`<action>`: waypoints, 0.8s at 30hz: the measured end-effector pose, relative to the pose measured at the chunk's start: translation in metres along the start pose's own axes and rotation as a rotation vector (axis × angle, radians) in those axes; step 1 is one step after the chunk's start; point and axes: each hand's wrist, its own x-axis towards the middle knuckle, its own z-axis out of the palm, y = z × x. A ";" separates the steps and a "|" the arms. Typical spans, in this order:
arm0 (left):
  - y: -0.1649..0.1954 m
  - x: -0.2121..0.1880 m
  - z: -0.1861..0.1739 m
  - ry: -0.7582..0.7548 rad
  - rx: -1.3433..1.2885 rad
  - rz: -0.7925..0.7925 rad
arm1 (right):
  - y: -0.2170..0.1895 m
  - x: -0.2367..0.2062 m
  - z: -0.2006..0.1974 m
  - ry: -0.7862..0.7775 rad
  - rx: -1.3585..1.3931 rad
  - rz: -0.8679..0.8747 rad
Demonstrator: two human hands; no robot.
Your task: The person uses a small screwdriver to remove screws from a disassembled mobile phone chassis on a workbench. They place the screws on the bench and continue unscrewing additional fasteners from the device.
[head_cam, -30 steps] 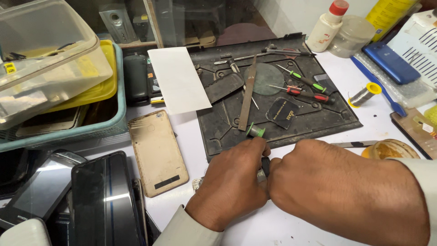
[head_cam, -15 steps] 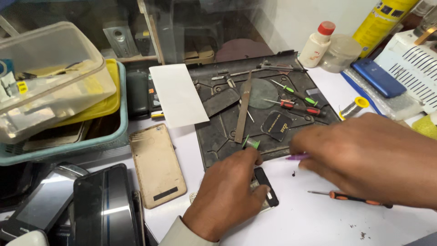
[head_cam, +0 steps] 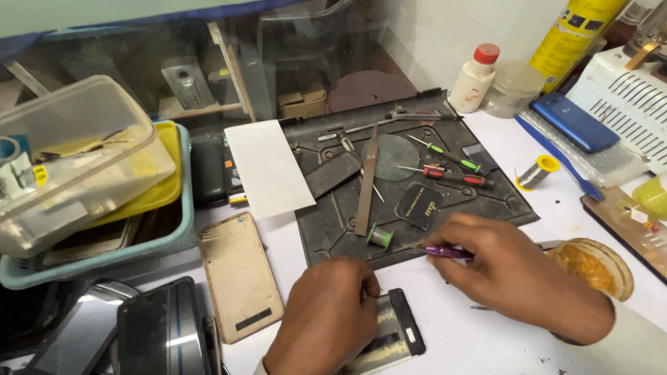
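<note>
- Two bare hands work low on the white desk (head_cam: 486, 340), with clutter spread around them.
- Far left, a teal basket (head_cam: 182, 236) holds a yellow tray and a clear plastic box (head_cam: 76, 160); dark phones (head_cam: 163, 333) lie in front of it.
- A tan phone back cover (head_cam: 240, 274) lies flat just left of the left hand.
- Left hand (head_cam: 323, 319): its grip is closed down onto a small phone frame (head_cam: 392, 333), fingers pressing the upper edge and pinning it to the desk. The frame's long axis runs diagonally, from lower left up to the right.
- A black work mat (head_cam: 410, 187) sits just beyond both hands, carrying a metal file, a green-capped spool and two screwdrivers.
- Right hand (head_cam: 517, 274): its grip is pinched on a purple-handled tool (head_cam: 450, 253), which lies nearly level and points left over the mat's near edge.
- The frame lies below and left of that tool tip, close by; the left hand is the nearer one, already touching it.
- Right of the wrist stands a round tin of amber paste (head_cam: 590, 267); a solder spool (head_cam: 536, 172) and a blue phone (head_cam: 573, 121) lie farther back.
</note>
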 end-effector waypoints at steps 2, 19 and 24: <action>-0.002 0.001 -0.001 -0.013 0.018 0.001 | -0.010 0.011 0.004 0.012 -0.001 -0.024; -0.042 0.019 0.032 -0.206 0.225 0.085 | -0.050 0.110 0.025 -0.213 -0.192 -0.142; -0.054 0.022 0.063 -0.134 0.317 0.166 | -0.047 0.110 0.021 -0.228 -0.285 -0.088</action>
